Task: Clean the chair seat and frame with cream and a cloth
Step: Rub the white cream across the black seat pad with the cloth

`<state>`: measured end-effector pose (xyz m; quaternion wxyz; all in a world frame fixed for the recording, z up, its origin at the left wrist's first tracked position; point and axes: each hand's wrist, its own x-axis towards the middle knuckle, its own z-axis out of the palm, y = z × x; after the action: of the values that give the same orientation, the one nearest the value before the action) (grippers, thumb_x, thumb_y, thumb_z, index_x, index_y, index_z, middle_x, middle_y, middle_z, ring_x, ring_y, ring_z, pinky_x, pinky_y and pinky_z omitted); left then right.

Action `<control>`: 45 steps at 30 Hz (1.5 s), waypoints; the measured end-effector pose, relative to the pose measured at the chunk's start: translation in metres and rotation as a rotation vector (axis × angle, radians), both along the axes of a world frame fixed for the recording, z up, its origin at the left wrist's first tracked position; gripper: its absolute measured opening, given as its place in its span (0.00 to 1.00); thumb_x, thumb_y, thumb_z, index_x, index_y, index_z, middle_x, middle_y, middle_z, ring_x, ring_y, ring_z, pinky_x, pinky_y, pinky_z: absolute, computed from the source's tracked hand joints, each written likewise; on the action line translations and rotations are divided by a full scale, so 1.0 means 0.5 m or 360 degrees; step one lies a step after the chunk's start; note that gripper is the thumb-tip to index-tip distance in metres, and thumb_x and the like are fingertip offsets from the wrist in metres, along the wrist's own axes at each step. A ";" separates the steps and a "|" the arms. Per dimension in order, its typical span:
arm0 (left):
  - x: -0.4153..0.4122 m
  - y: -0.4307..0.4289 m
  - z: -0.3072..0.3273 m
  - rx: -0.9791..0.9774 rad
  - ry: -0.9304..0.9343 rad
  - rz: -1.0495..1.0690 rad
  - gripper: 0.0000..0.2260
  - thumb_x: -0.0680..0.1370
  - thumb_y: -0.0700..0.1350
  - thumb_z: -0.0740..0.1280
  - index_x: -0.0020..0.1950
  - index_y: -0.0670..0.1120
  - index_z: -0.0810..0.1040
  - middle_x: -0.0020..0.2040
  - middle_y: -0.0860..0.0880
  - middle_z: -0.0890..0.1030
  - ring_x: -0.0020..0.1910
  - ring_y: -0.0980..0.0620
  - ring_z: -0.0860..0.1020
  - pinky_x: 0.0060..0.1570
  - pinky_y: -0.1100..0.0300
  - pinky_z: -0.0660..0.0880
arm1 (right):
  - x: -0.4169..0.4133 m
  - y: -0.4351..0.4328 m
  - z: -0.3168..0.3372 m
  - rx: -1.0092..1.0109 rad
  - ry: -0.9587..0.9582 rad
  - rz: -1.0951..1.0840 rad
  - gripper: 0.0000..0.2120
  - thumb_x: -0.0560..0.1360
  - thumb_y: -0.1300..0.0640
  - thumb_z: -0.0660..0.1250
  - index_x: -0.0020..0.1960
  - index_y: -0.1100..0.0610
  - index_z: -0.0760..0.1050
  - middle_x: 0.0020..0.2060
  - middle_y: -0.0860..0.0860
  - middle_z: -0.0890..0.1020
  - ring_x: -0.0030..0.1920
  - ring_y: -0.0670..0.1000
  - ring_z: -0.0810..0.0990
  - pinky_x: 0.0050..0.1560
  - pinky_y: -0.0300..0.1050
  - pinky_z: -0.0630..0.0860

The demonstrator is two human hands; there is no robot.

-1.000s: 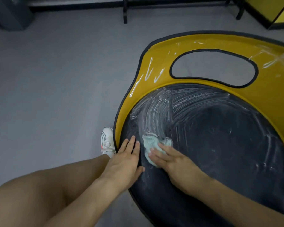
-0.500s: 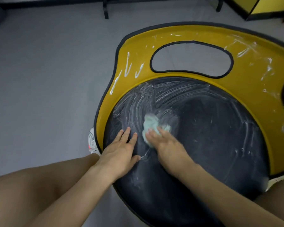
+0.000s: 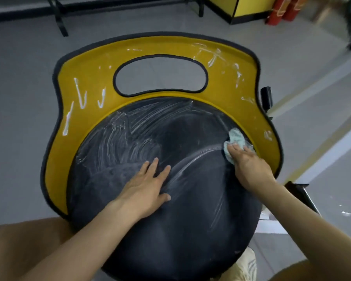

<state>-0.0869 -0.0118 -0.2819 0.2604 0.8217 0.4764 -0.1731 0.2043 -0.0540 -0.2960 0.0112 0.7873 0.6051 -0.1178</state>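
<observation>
The chair's round black seat [image 3: 190, 230] fills the middle of the head view, smeared with white cream streaks on its left and upper parts. A yellow frame [image 3: 89, 78] with a black edge and an oval cut-out wraps round its far side and carries white cream lines. My left hand [image 3: 146, 187] lies flat on the seat's middle, fingers straight. My right hand [image 3: 249, 167] presses a crumpled pale green cloth [image 3: 236, 139] onto the seat's right rim, next to the yellow frame. A fresh curved cream streak runs from the cloth back toward my left hand.
Grey floor [image 3: 18, 118] surrounds the chair. Black metal legs [image 3: 59, 19] and a yellow cabinet [image 3: 249, 7] stand at the far side, with red objects [image 3: 282, 11] beside it. A black chair part [image 3: 266, 96] sticks out on the right. My knees show at the bottom corners.
My right hand has swept the cloth from the seat's left-centre across to its right rim, leaving a curved streak. My left hand shifted from the seat's left edge toward the middle.
</observation>
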 end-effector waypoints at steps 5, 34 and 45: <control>0.076 -0.006 0.000 0.0044 -0.0063 -0.0107 0.36 0.82 0.60 0.61 0.82 0.59 0.40 0.81 0.53 0.33 0.80 0.50 0.35 0.79 0.50 0.50 | -0.035 -0.070 -0.005 0.0000 -0.0017 0.0004 0.32 0.79 0.64 0.58 0.79 0.50 0.53 0.77 0.49 0.60 0.75 0.56 0.63 0.67 0.46 0.69; -0.004 0.049 0.012 -0.0028 0.0052 -0.0080 0.35 0.84 0.59 0.57 0.80 0.59 0.34 0.77 0.53 0.25 0.77 0.52 0.28 0.78 0.56 0.42 | -0.050 0.318 -0.010 0.0025 -0.0093 0.0446 0.33 0.77 0.68 0.56 0.79 0.53 0.53 0.78 0.49 0.58 0.78 0.56 0.52 0.71 0.48 0.60; -0.084 0.081 0.019 -0.0002 0.0167 -0.0020 0.36 0.83 0.60 0.59 0.83 0.55 0.41 0.81 0.48 0.33 0.80 0.47 0.35 0.79 0.52 0.44 | -0.338 0.250 -0.081 0.0303 0.0295 0.1264 0.34 0.64 0.65 0.76 0.69 0.60 0.74 0.67 0.54 0.77 0.70 0.61 0.72 0.65 0.56 0.74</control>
<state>-0.1290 0.0287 -0.2723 0.2344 0.8143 0.4842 -0.2178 0.0354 0.0709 -0.3365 -0.0715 0.4765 0.8682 -0.1183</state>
